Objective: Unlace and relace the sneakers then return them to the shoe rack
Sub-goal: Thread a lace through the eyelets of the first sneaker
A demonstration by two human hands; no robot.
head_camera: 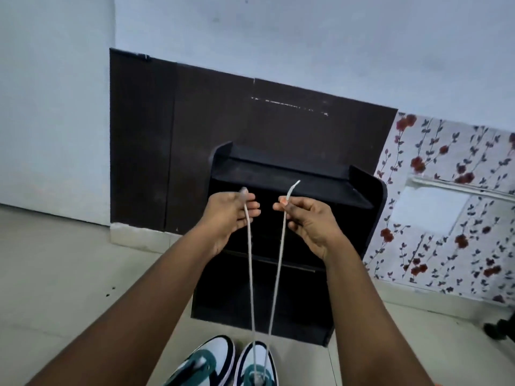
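Two white, teal and black sneakers stand side by side on the floor at the bottom edge, the left sneaker (206, 360) and the right sneaker (257, 363). A white lace (250, 274) runs up in two strands from the right sneaker. My left hand (231, 215) pinches the left strand's end, and my right hand (309, 218) pinches the right strand's end. Both hands are raised in front of the black shoe rack (292, 246), which stands just beyond the sneakers.
The rack stands against a dark brown wall panel (195, 135). Flowered wallpaper (446, 218) covers the wall at the right. A dark object (501, 330) sits at the right edge on the pale tiled floor (69, 274).
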